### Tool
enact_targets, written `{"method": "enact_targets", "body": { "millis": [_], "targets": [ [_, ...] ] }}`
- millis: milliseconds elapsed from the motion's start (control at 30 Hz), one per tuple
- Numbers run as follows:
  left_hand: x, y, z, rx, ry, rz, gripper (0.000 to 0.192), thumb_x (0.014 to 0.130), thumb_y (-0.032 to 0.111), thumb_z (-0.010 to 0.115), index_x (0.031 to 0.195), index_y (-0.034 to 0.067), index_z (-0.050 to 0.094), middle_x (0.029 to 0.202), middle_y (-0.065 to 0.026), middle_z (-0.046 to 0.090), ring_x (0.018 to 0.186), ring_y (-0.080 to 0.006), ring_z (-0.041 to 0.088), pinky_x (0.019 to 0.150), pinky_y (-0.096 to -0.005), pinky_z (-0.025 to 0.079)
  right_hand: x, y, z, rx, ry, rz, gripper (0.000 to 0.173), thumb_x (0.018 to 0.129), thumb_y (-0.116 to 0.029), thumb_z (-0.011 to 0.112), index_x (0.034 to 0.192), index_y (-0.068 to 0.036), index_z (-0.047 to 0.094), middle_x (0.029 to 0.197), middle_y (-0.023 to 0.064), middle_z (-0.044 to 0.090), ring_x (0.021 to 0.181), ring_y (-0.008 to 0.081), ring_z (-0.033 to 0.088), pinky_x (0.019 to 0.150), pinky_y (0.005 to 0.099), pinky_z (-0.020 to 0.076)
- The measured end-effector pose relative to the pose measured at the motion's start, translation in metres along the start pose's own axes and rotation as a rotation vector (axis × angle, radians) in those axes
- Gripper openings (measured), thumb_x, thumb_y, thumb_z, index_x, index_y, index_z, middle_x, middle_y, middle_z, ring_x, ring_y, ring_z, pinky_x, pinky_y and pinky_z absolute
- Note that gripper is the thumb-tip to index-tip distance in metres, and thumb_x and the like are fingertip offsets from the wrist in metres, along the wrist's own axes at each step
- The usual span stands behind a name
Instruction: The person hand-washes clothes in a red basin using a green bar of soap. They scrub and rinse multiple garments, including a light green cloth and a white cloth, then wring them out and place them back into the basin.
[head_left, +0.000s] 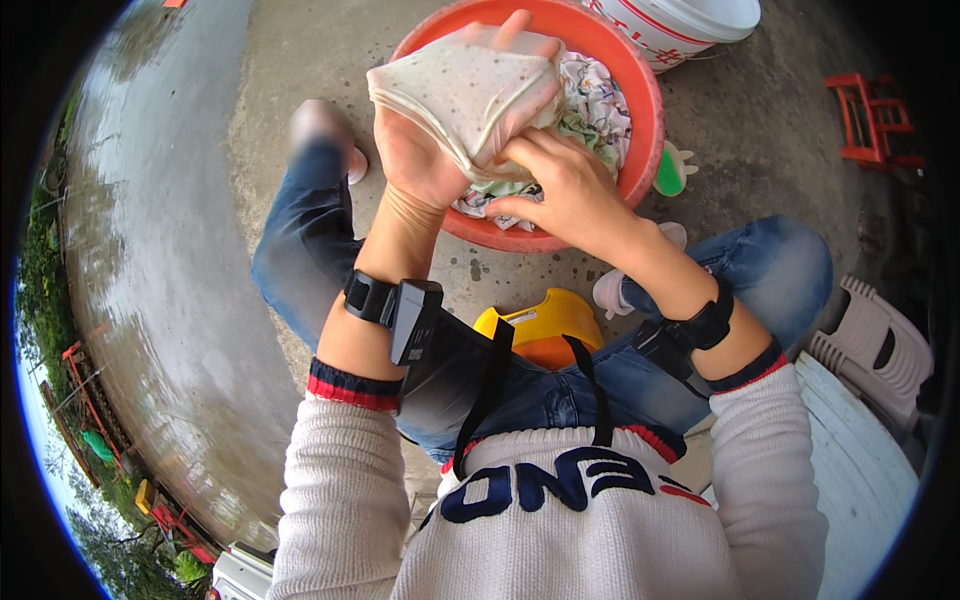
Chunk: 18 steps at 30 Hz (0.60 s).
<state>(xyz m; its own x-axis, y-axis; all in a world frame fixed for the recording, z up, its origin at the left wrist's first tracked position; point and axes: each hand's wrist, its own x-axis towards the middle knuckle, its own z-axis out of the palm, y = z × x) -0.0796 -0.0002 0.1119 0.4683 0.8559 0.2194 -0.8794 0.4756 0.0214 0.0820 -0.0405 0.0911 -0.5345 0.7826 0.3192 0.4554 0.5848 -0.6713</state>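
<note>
A pair of pale dotted underpants (465, 82) is stretched over my left hand (420, 165), which is inside it with the palm up and the fingers spread. Those fingers show through the thin cloth and past its far edge. The fingers of my right hand (574, 180) hold the garment's near edge, with the thumb standing apart from it. Both hands are above a red plastic basin (649, 142). In the basin lie crumpled white printed cloth (596, 90) and pale green cloth (581, 129), partly hidden by my hands.
Beyond the basin stands a white bucket (667, 34) with red writing. A green and white rabbit-eared item (671, 172) lies on the concrete floor (480, 274). Between my legs is a yellow plastic piece (551, 319). To the right are a red stool (870, 124) and a grey plastic chair (885, 349).
</note>
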Motion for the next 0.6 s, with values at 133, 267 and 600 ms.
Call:
{"method": "enact_targets", "body": {
  "millis": [133,267,600],
  "targets": [
    [0.0,0.009,-0.011,0.182,0.137,0.031,0.079,0.092,0.057,0.039,0.141,-0.004,0.033,0.149,-0.0231,0.031,0.136,-0.0412,0.032,0.111,-0.0526,0.032,0.004,0.001,0.005,0.445,-0.248,0.255,0.034,0.076,-0.02,0.078,0.09,0.001,0.056,0.081,0.0091,0.06,0.076,0.02,0.061,0.075,0.0351,0.0488],
    [-0.001,0.019,-0.024,1.202,0.815,-0.051,0.056,0.097,0.045,0.037,0.124,-0.002,0.051,0.115,-0.0167,0.063,0.103,-0.0268,0.062,0.096,-0.0402,0.046,0.013,0.025,-0.019,0.926,-0.022,0.698,0.01,0.091,-0.016,0.061,0.096,-0.008,0.059,0.079,-0.0035,0.058,0.07,0.0067,0.058,0.061,0.0242,0.0497],
    [-0.013,0.04,-0.03,0.141,0.177,0.03,0.029,0.099,0.006,0.04,0.125,-0.002,0.047,0.12,-0.0184,0.058,0.101,-0.0287,0.065,0.085,-0.0409,0.06,0.025,0.049,-0.054,0.636,0.01,0.681,0.031,0.091,-0.035,0.064,0.078,-0.007,0.058,0.078,-0.0017,0.054,0.069,0.0079,0.051,0.064,0.0245,0.043]
  ]
}}
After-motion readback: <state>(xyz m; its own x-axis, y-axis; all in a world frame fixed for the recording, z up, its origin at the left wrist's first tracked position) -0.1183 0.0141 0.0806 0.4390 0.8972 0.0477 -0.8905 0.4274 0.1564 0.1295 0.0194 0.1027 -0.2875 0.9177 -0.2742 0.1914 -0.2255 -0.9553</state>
